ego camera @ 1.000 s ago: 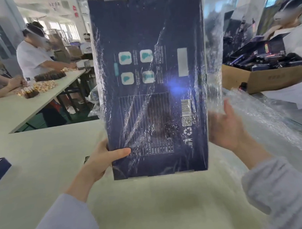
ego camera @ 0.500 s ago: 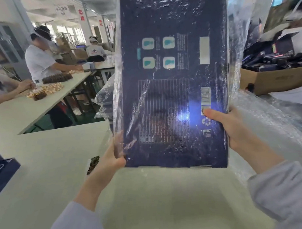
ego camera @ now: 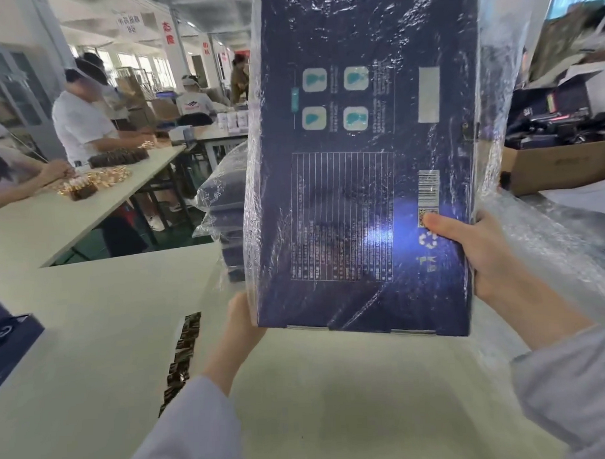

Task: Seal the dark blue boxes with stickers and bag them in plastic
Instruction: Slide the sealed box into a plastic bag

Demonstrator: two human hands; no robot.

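Note:
A large dark blue box (ego camera: pixel 361 179) stands upright in the air in front of me, its printed back facing me. A clear plastic bag (ego camera: pixel 496 126) is pulled down over it, crinkled along both sides, with the bottom edge of the box showing. My right hand (ego camera: pixel 477 254) grips the lower right edge, thumb across the front near the QR code. My left hand (ego camera: pixel 241 320) holds the lower left corner from behind, fingers hidden by the box.
A strip of dark stickers (ego camera: pixel 182 350) lies on the white table (ego camera: pixel 92 339). Another dark blue box (ego camera: pixel 10 342) sits at the left edge. Bagged boxes (ego camera: pixel 221 204) are stacked beyond the table. A cardboard carton (ego camera: pixel 559 165) stands at right. People work at a bench (ego camera: pixel 87 199) at left.
The box has shifted to the right and nearer. My right hand went from open beside it to gripping its right edge; my left hand moved behind the lower left corner.

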